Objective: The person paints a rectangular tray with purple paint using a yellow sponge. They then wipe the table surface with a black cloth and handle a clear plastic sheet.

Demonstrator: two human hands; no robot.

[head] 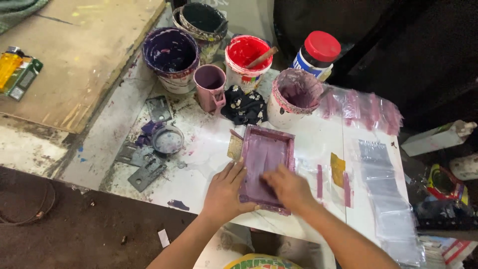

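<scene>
Over at the left lies a plywood board (pixel 74 55), then metal plates (pixel 147 172) and a purple paint bucket (pixel 171 52). Mid-table, the left hand (pixel 224 192) lies spread, gripping the purple-stained framed screen (pixel 265 164); the right hand (pixel 289 187) presses flat inside it, fingers together. Behind stand a red bucket (pixel 246 57) and a red-lidded jar (pixel 316 55); clear plastic bags (pixel 386 199) lie rightward.

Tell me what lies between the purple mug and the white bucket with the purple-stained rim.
In the head view, a crumpled black cloth with pale flowers lies between the purple mug and the white bucket.
</scene>
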